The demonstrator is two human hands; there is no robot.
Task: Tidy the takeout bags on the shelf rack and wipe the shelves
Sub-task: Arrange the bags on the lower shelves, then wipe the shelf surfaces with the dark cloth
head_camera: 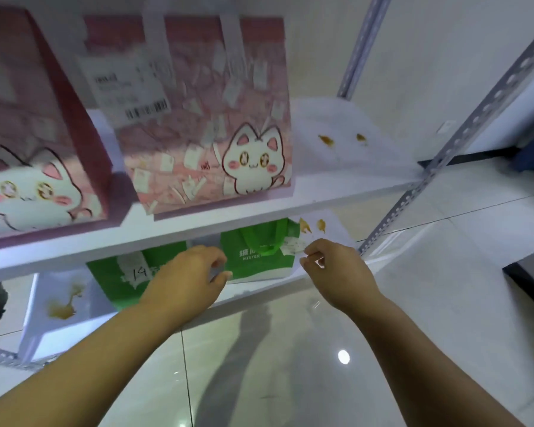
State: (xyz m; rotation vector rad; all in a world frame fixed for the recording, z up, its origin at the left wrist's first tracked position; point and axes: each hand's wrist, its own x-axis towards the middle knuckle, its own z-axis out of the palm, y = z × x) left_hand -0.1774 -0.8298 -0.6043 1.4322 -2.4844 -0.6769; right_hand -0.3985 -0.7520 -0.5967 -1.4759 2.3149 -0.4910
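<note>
Two pink bags (pixel 204 118) on stained upper shelf (pixel 352 186).

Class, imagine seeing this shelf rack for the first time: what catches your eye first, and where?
Two pink cartoon-cat bags stand on the upper shelf. Brown stains mark the white shelf right of them. Below, the left hand and right hand reach toward green bags on the lower shelf.
</note>
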